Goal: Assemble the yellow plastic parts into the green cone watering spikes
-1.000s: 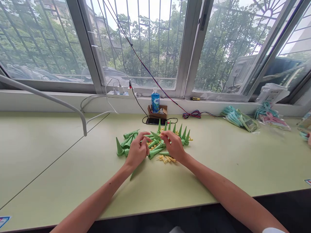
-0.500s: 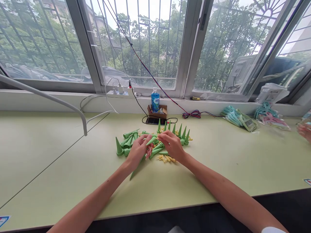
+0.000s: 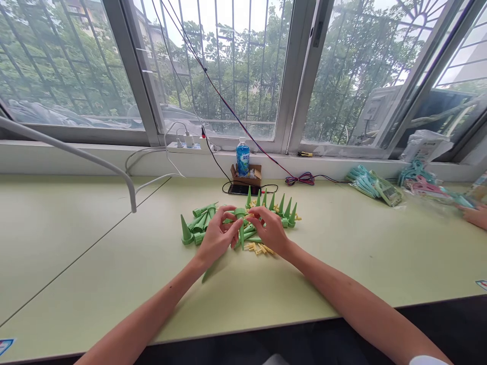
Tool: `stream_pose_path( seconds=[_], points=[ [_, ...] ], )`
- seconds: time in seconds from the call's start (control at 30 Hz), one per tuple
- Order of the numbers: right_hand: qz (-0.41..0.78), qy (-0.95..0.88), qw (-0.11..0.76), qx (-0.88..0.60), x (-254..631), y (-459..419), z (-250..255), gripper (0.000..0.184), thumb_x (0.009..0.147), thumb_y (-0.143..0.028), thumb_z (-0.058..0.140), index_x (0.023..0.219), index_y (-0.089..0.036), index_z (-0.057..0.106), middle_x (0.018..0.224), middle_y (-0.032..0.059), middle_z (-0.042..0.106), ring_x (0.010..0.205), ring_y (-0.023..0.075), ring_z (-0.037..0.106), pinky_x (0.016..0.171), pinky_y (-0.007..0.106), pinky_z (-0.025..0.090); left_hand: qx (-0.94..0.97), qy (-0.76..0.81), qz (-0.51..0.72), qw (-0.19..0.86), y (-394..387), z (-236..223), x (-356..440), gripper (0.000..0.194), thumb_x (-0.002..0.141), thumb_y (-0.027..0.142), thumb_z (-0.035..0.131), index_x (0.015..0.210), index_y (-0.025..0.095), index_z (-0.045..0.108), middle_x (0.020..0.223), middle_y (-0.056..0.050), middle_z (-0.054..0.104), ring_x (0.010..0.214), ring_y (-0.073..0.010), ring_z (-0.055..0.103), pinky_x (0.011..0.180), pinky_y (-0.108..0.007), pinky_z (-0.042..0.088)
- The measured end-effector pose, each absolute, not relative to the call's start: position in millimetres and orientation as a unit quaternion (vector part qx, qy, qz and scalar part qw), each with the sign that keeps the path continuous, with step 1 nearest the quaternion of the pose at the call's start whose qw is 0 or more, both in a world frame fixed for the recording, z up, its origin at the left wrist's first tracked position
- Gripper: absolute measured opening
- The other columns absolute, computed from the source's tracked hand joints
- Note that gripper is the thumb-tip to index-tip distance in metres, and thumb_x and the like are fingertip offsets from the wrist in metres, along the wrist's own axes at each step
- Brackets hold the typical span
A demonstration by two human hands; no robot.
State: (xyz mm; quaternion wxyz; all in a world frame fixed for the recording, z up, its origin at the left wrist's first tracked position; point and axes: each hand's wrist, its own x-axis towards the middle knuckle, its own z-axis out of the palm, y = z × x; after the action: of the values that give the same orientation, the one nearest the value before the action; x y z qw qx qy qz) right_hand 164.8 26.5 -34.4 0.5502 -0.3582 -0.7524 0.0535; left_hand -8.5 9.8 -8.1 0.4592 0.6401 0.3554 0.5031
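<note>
My left hand is closed around a green plastic spike, cap end up and point down. Close to the spike's side, my right hand pinches a small yellow plug, largely covered by the fingertips. Beneath and left of my hands lies a pile of loose green spikes. Behind my right hand, a row of green spikes stands point up, with yellow plugs on and around them. More yellow plugs lie loose on the table in front of my right hand.
A blue bottle stands in a small cardboard box by the wall, behind a phone with cables. Bagged teal and green items lie at the back right. Another person's hand reaches in at the right edge. A white cable hangs at left.
The spike in my left hand has turned from slanting down-left to pointing straight down. My right fingers stay beside it. At the right edge, the other person's hand has shifted beside a teal item.
</note>
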Motion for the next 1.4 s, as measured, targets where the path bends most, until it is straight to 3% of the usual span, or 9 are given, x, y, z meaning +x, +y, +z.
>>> stream_pose_path(
  seconds=[0.17,0.6,0.97,1.07,1.2,1.3,1.4],
  points=[
    [0.069,-0.748,0.545,-0.371,163.1,24.2,-34.2,0.014,0.095,-0.031,0.054,0.096,-0.020,0.063,0.090,0.0036,0.068,0.071,0.0135,0.060,0.062,0.023,0.046,0.666,0.357,0.502,0.420,11.8,-13.7,-9.2,0.034,0.084,0.041,0.065,0.111,0.025,0.051,0.094,0.001,0.050,0.046,-0.0052,0.055,0.035,-0.019,0.041],
    [0.063,-0.762,0.538,-0.353,163.8,23.2,-31.9,0.013,0.097,-0.026,0.052,0.099,-0.020,0.064,0.093,0.0049,0.068,0.075,0.0136,0.060,0.061,0.023,0.047,0.660,0.387,0.522,0.377,8.1,-10.1,-6.6,0.035,0.084,0.041,0.064,0.113,0.024,0.051,0.096,-0.001,0.051,0.046,-0.0047,0.053,0.036,-0.018,0.041],
    [0.087,-0.750,0.552,-0.354,160.4,19.3,-33.1,0.014,0.096,-0.025,0.051,0.094,-0.019,0.063,0.089,0.0053,0.067,0.073,0.0137,0.061,0.059,0.022,0.048,0.681,0.408,0.522,0.311,5.3,-9.7,-6.9,0.026,0.086,0.036,0.062,0.107,0.025,0.052,0.097,-0.001,0.049,0.046,-0.0030,0.050,0.038,-0.017,0.041],
    [0.086,-0.748,0.556,-0.352,159.6,19.3,-32.4,0.014,0.096,-0.025,0.051,0.094,-0.019,0.063,0.089,0.0052,0.067,0.074,0.0137,0.061,0.060,0.022,0.048,0.673,0.408,0.529,0.319,4.6,-9.3,-5.9,0.029,0.084,0.038,0.064,0.109,0.026,0.054,0.100,-0.002,0.052,0.046,-0.0039,0.052,0.036,-0.017,0.040],
    [0.061,-0.735,0.574,-0.355,159.8,19.3,-29.5,0.013,0.097,-0.025,0.050,0.093,-0.020,0.062,0.087,0.0043,0.066,0.074,0.0136,0.060,0.062,0.023,0.049,0.665,0.388,0.538,0.343,3.5,-8.0,-4.0,0.044,0.085,0.039,0.062,0.126,0.029,0.047,0.105,-0.004,0.057,0.049,-0.0071,0.058,0.036,-0.019,0.043],
    [0.042,-0.721,0.590,-0.362,161.4,18.8,-26.8,0.013,0.097,-0.024,0.049,0.093,-0.020,0.061,0.087,0.0042,0.066,0.075,0.0143,0.060,0.063,0.024,0.050,0.651,0.382,0.548,0.362,4.2,-7.3,-4.3,0.040,0.087,0.040,0.060,0.122,0.028,0.046,0.094,-0.001,0.059,0.047,-0.0083,0.059,0.036,-0.019,0.043],
    [0.027,-0.717,0.594,-0.363,163.6,19.0,-25.5,0.014,0.098,-0.024,0.048,0.094,-0.021,0.061,0.087,0.0045,0.065,0.078,0.0156,0.061,0.063,0.025,0.050,0.637,0.380,0.537,0.402,5.9,-7.2,-6.5,0.029,0.088,0.042,0.059,0.109,0.024,0.051,0.065,0.006,0.053,0.041,-0.0086,0.052,0.034,-0.017,0.039]
  ],
)
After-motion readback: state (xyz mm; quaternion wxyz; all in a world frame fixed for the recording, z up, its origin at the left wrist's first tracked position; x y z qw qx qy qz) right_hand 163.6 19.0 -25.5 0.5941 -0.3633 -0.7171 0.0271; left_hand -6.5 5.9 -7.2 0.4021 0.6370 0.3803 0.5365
